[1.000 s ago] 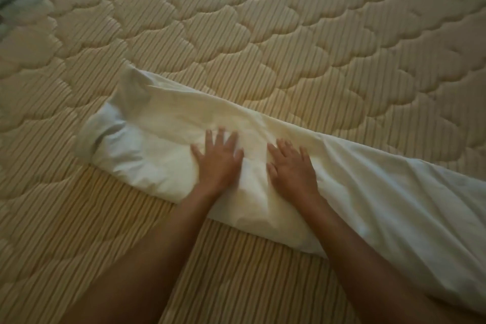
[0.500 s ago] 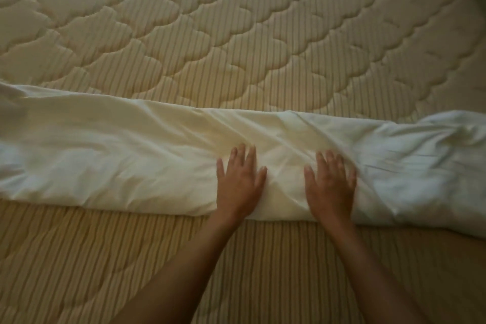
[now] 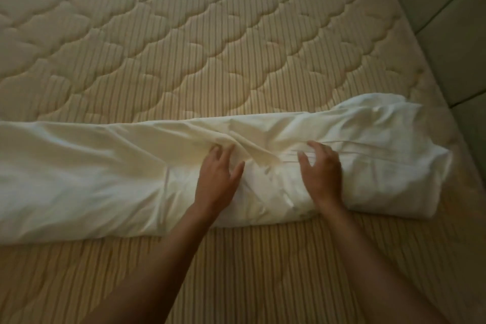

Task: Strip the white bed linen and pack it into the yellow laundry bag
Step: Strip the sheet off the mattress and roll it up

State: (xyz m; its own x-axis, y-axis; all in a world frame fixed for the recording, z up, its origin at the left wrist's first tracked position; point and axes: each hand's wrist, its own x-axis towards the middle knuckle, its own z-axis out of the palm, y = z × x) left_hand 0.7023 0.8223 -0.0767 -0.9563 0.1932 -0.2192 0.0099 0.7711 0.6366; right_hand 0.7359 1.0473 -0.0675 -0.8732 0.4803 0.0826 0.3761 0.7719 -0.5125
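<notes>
Nearest, two bare forearms reach forward over the striped, quilted mattress (image 3: 236,265). Just beyond them the left hand (image 3: 217,179) and the right hand (image 3: 322,173) rest side by side on top of the white bed linen (image 3: 92,173), a gap of creased cloth between them. Both hands lie palm down with fingers loosely spread and only slightly bent, pressing on the cloth rather than clutching it. Under the hands, the linen is gathered into a long roll lying on the mattress, its long axis running left to right across the bed. Left of the left hand it runs out past the picture's edge; right of the right hand it ends in a bunched, rounded end near the mattress edge. Beyond the hands, bare mattress stretches away. Far right of the right hand stands a pale padded panel (image 3: 447,23) beside the bed.
</notes>
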